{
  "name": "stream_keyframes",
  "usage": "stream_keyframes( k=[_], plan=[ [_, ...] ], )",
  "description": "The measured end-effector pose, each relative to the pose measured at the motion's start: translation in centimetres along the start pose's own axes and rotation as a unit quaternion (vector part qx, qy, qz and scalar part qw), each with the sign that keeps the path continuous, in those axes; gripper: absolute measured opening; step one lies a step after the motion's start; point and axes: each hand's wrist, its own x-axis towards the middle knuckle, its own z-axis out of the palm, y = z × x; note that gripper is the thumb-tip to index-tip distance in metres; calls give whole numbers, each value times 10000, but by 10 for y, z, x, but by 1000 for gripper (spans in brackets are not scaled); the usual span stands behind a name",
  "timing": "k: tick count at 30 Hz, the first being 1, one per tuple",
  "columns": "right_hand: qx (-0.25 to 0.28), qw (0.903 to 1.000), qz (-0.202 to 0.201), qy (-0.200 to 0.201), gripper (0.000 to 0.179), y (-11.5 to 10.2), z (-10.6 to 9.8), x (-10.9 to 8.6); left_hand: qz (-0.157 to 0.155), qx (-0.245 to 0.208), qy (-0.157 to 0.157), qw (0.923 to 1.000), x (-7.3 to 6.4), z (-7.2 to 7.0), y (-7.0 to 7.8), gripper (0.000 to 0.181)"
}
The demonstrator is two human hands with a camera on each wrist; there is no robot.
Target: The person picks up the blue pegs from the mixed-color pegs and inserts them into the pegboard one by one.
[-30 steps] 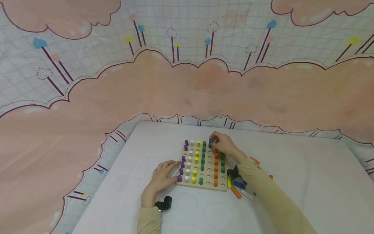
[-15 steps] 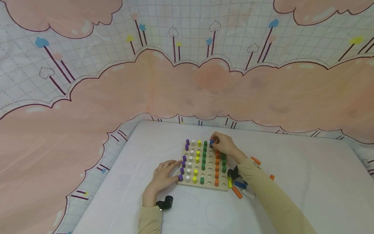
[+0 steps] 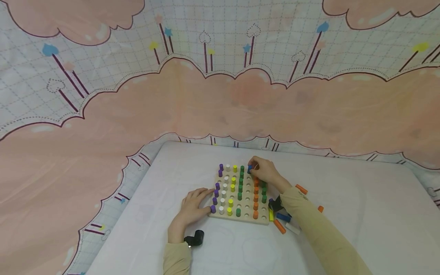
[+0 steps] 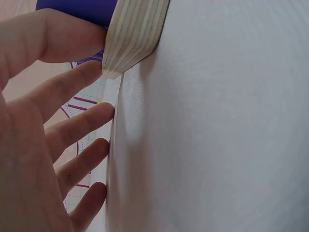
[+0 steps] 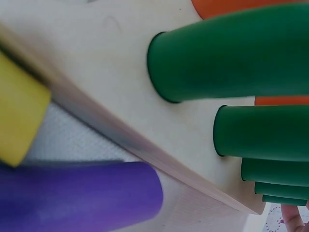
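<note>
A wooden pegboard (image 3: 242,218) lies on the white table, with columns of purple, white, yellow, green and orange pegs upright in its holes. At its far edge my right hand (image 3: 267,172) pinches a blue peg (image 3: 249,169) between thumb and fingers, upright over the top of a column of bare holes. My left hand (image 3: 190,209) rests at the board's left side, fingers spread and fairly straight. In the left wrist view, the thumb and index fingertip touch the board's layered edge (image 4: 135,36), beside a purple peg (image 4: 77,10). Green pegs (image 5: 227,58) fill the right wrist view.
Loose pegs lie right of the board: yellow (image 3: 271,215), blue (image 3: 283,217), orange (image 3: 280,226) and white (image 3: 292,228). Two more orange pegs lie farther right, past the sleeve. A loose purple peg (image 5: 82,198) shows beside the board in the right wrist view.
The head view has shifted slightly, moving the scene a little rightward. Both hands and the blue peg keep nearly the same places on the board.
</note>
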Motion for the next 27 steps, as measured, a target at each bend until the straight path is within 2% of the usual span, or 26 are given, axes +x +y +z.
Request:
stream_keyframes(
  k=[13, 20, 27],
  plan=[
    [72, 9999, 14, 75, 21, 2, -1, -2, 13, -75, 26, 10000, 0, -1, 0, 62],
    [415, 9990, -49, 158, 23, 6, -8, -12, 25, -43, 23, 10000, 0, 1, -1, 61],
    [238, 9987, -42, 439, 27, 11, -19, -25, 27, -51, 31, 10000, 0, 0, 0, 61]
  ],
)
